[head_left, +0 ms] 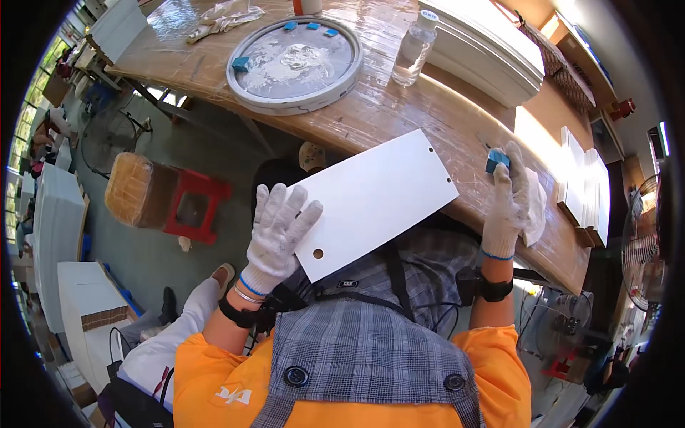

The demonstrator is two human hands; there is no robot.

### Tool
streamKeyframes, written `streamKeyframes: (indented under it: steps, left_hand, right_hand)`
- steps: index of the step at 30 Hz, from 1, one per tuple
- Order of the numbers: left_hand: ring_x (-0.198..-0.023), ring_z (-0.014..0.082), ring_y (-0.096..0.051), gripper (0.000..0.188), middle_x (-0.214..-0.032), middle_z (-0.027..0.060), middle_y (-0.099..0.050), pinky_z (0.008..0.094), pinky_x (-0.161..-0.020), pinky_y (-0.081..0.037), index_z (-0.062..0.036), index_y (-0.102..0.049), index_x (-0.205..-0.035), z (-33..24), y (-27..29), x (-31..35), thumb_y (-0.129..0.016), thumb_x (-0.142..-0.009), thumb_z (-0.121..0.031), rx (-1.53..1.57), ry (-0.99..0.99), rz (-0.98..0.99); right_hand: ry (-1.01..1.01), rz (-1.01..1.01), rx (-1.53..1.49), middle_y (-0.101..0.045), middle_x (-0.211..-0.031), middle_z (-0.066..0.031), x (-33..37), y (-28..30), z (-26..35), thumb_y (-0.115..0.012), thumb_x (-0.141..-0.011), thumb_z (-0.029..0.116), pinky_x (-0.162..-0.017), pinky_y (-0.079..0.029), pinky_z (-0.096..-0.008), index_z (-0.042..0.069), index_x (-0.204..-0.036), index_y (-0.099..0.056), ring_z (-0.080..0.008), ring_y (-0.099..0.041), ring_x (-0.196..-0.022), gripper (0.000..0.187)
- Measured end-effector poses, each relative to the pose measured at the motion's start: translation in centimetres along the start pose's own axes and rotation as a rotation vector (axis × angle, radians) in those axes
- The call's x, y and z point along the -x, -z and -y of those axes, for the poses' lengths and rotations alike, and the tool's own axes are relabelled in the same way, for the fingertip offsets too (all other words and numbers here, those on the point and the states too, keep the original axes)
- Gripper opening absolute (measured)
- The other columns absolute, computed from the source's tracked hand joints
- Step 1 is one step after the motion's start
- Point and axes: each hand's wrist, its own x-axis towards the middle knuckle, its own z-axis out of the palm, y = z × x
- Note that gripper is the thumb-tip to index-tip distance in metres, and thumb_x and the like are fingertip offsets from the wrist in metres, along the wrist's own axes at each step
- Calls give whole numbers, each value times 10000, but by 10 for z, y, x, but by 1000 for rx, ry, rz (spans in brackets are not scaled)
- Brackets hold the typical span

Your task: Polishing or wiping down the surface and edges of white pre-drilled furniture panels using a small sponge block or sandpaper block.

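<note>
A white rectangular panel point(378, 203) lies tilted across my lap, its far end over the table's near edge. One larger hole shows near its left end and two small ones at its right end. My left hand point(278, 232), in a white knit glove, holds the panel's left edge, fingers spread and partly over its face. At the right, above the table, my gloved right hand point(508, 203) pinches a small blue block point(497, 160) between thumb and fingers. A white cloth point(534, 207) lies beside that hand. The underside of the panel is hidden.
On the film-covered table point(193, 60) stand a round grey lid point(296, 100) with white paste and several blue pieces, and a clear bottle point(415, 48). White panels point(485, 50) are stacked at the back right. A red stool point(196, 207) stands left; a person's leg point(196, 314) shows nearby.
</note>
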Motion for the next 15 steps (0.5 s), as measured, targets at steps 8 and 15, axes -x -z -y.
streamKeyframes:
  steps: [8, 15]
  left_hand:
    - [-1361, 423, -225, 983, -1468, 282, -175, 429, -1106, -263, 12, -75, -1458, -9, -30, 22, -727, -757, -207, 339, 676, 40]
    - [-1263, 285, -435, 710, -1371, 169, -424, 399, -1038, -374, -29, -316, -1398, -14, -13, 15, -673, -797, -153, 1103, 860, 117]
  right_hand:
    - [-58, 51, 99, -569, -1154, -154, 4, 1, -1, -511, -950, 180, -797, -516, -275, -68, -1305, -468, -179, -574, -979, 434]
    - [-35, 194, 104, -550, -1239, -138, -2, -3, -12, -522, -941, 188, -831, -501, -283, -34, -1298, -496, -195, -568, -1031, 421]
